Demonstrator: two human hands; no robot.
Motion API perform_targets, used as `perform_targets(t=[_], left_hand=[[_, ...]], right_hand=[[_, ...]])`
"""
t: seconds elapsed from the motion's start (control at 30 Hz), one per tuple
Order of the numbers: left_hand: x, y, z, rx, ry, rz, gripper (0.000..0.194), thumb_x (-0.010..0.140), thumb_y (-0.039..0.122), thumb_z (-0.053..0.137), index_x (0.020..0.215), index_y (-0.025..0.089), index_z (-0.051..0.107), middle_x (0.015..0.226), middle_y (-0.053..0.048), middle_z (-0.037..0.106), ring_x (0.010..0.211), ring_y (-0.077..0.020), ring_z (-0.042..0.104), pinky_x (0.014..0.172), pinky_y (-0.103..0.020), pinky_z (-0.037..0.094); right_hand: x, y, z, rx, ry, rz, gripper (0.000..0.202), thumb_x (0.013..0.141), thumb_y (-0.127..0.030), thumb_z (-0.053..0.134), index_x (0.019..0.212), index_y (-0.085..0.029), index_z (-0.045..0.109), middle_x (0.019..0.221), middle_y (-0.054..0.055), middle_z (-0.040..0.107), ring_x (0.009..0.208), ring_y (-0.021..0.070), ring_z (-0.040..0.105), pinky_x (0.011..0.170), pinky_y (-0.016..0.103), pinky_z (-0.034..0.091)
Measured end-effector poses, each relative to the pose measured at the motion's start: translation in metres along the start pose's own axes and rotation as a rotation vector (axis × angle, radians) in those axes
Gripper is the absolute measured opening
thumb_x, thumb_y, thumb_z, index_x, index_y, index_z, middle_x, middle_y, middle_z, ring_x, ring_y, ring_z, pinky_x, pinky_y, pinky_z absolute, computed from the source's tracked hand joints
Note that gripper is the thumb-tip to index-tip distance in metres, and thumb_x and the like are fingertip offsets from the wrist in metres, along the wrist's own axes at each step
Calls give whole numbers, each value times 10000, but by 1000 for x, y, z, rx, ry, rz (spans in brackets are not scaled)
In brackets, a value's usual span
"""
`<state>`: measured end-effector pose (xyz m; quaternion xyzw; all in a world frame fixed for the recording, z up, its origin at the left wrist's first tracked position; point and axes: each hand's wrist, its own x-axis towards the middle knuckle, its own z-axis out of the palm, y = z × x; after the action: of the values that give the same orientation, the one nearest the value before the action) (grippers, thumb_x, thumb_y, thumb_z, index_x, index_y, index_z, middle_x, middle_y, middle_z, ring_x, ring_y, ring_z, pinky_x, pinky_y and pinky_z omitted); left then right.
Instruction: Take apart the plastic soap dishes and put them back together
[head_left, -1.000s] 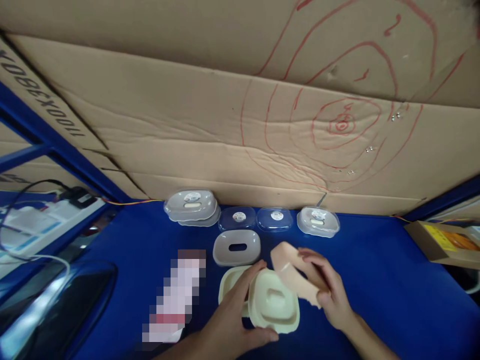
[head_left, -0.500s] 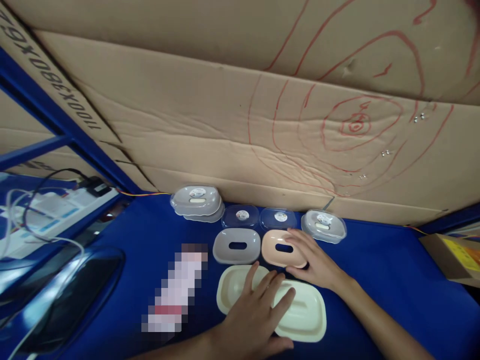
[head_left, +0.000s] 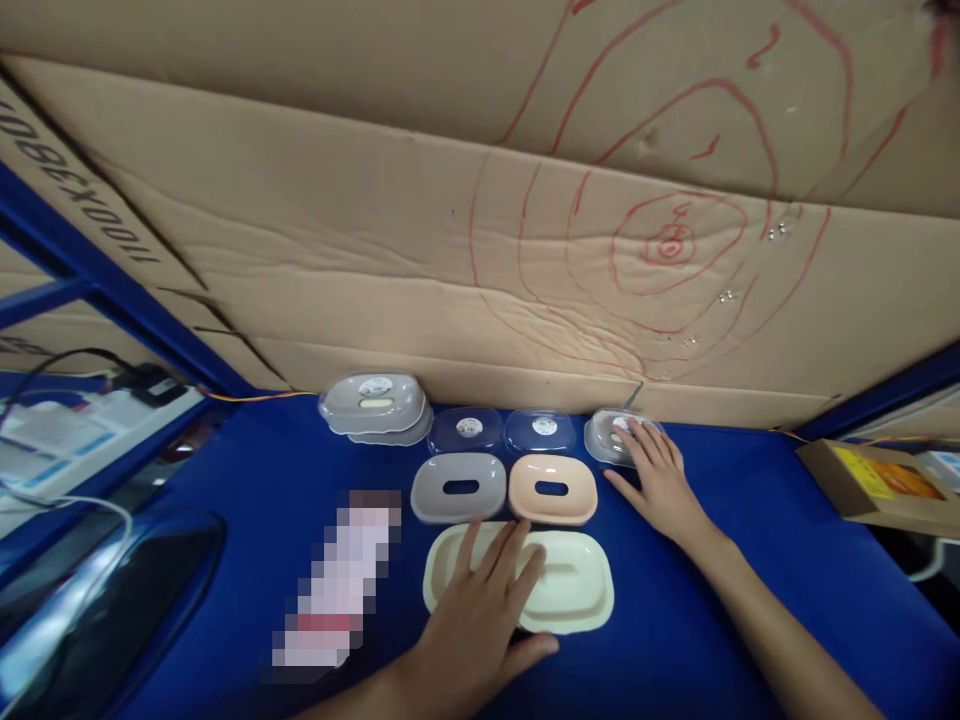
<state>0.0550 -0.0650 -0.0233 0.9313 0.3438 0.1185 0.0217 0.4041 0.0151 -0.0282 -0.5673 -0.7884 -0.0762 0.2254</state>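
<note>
My left hand (head_left: 484, 610) lies with fingers spread over two cream soap dish bases, touching the right cream base (head_left: 577, 590) and covering part of the left cream base (head_left: 444, 565). My right hand (head_left: 664, 490) reaches to the back right. Its fingers are stretched over the right part of a clear-lidded soap dish (head_left: 602, 440), thumb apart; a firm grip does not show. Between the hands and the back wall sit a grey slotted tray (head_left: 427, 490) and a peach slotted tray (head_left: 529, 485), side by side.
Behind the trays lie two clear lids (head_left: 446, 430) with round labels. A stack of grey lidded dishes (head_left: 352, 405) stands at back left. A blurred pinkish item (head_left: 337, 570) lies left. Cables and a power strip (head_left: 142, 430) are far left; an open carton (head_left: 832, 490) is far right.
My right hand has left the peach tray and moved back and right to the lidded dish. The peach tray and right cream base now sit straighter; the cream bases are closer together.
</note>
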Motion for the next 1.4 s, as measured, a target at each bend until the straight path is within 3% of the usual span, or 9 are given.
perform_targets(t=[0.1, 0.27, 0.4, 0.57, 0.67, 1.03, 1.3, 1.4], left_hand=[[-2, 2, 1, -19, -1, 1, 899, 996, 732, 632, 1695, 227, 376, 1720, -206, 439, 1543, -398, 483, 1311, -685, 223], [-6, 4, 0, -76, -9, -11, 968, 1001, 678, 671, 1753, 288, 203, 1774, -226, 316, 1595, -430, 404, 1258, -718, 306], [-10, -3, -2, -84, 12, -8, 896, 1034, 646, 638, 1739, 246, 256, 1759, -223, 351, 1593, -405, 409, 1268, -662, 319], [-12, -10, 2, 13, 80, -34, 722, 1090, 630, 534, 1681, 234, 412, 1606, -194, 574, 1472, -368, 548, 1276, -592, 273], [-12, -9, 3, 61, 98, -42, 679, 1093, 639, 518, 1636, 232, 486, 1566, -197, 603, 1437, -373, 565, 1261, -581, 254], [-11, -12, -1, 56, 71, -97, 628, 1086, 677, 500, 1584, 296, 540, 1492, -143, 664, 1343, -342, 626, 1181, -544, 361], [-7, -7, -4, -48, 42, -162, 472, 1041, 350, 632, 1498, 236, 598, 1511, -146, 634, 1411, -346, 573, 1218, -560, 352], [-5, -6, -6, -87, 50, -150, 483, 1018, 294, 639, 1496, 238, 594, 1504, -146, 634, 1411, -341, 571, 1218, -569, 354]], right_hand=[[-14, 5, -8, -44, -23, 6, 588, 1079, -476, 585, 1632, -324, 453, 1653, 138, 539, 1528, 391, 489, 1211, 638, 385], [-28, 2, -16, -66, 9, 14, 535, 1079, -493, 589, 1579, -324, 503, 1587, 171, 579, 1426, 410, 563, 1124, 640, 418], [-33, -20, -25, 32, 11, -90, 533, 1062, -439, 625, 1571, -332, 506, 1591, 164, 566, 1453, 408, 538, 1158, 638, 396], [-41, -67, -29, 282, -253, -330, 597, 1010, -446, 698, 1564, -311, 521, 1573, 138, 591, 1452, 366, 551, 1169, 562, 458], [-43, -78, -25, 345, -324, -350, 517, 1012, -379, 691, 1513, -316, 578, 1588, 120, 583, 1477, 352, 535, 1173, 556, 467], [-43, -67, -23, 350, -332, -311, 503, 991, -273, 665, 1484, -298, 570, 1630, 142, 519, 1532, 368, 461, 1178, 601, 460], [-43, -65, -19, 302, -286, -317, 499, 979, -258, 648, 1473, -322, 607, 1636, 123, 529, 1520, 381, 488, 1168, 610, 475], [-44, -57, -20, 270, -182, -289, 498, 1012, -331, 648, 1507, -345, 595, 1604, 121, 554, 1477, 386, 540, 1174, 595, 474]])
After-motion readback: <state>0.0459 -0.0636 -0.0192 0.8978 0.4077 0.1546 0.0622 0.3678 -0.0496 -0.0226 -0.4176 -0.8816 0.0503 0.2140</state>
